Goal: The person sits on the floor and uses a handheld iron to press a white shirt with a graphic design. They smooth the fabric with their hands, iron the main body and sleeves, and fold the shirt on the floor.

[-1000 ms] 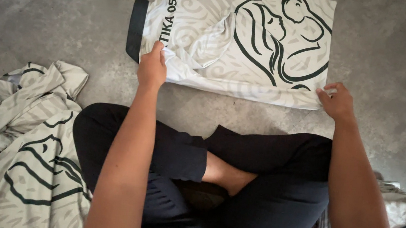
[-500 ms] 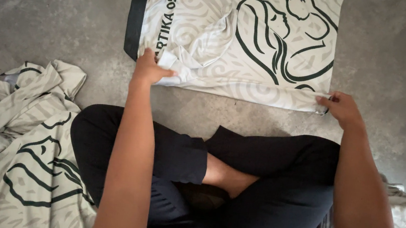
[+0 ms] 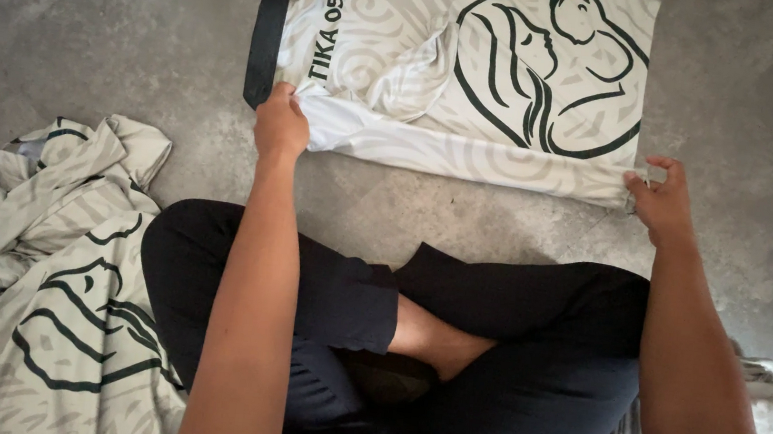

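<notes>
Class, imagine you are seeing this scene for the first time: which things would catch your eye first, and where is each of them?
First, the white patterned shirt with a dark line drawing, spread flat on the grey concrete floor at the top. The left hand and right hand each pinch one end of its near edge. Next, the crumpled heap of similar white patterned garments at lower left, beside the person's crossed legs in black trousers.

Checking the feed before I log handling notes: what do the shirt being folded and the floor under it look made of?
Shirt: thin, smooth printed knit, probably synthetic jersey; it creases softly where the left hand and right hand pinch it. Floor: mottled grey, matte, probably concrete or stone-look tile.
</notes>
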